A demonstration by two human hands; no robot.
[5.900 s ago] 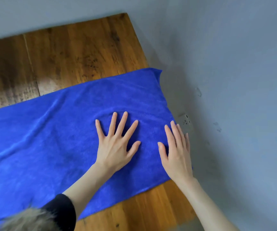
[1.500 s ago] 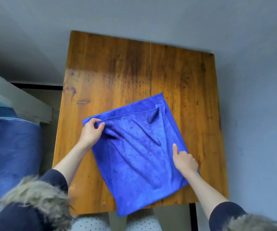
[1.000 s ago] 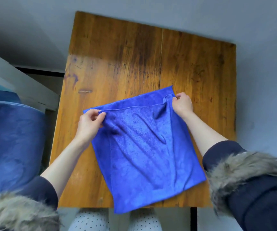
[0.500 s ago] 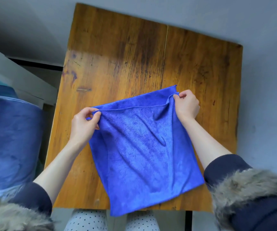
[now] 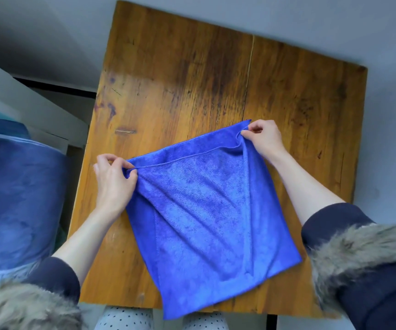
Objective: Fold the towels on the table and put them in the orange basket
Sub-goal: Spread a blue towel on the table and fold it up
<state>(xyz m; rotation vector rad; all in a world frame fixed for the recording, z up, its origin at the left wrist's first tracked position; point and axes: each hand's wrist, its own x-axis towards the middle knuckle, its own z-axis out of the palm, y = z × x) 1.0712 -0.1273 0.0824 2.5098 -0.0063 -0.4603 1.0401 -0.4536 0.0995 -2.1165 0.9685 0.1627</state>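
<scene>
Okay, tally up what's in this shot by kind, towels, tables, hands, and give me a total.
Blue towel: 1
Wooden table: 1
Hands: 2, left hand and right hand, each pinching a far corner of the towel
Orange basket: 0 in view
Total: 4
</scene>
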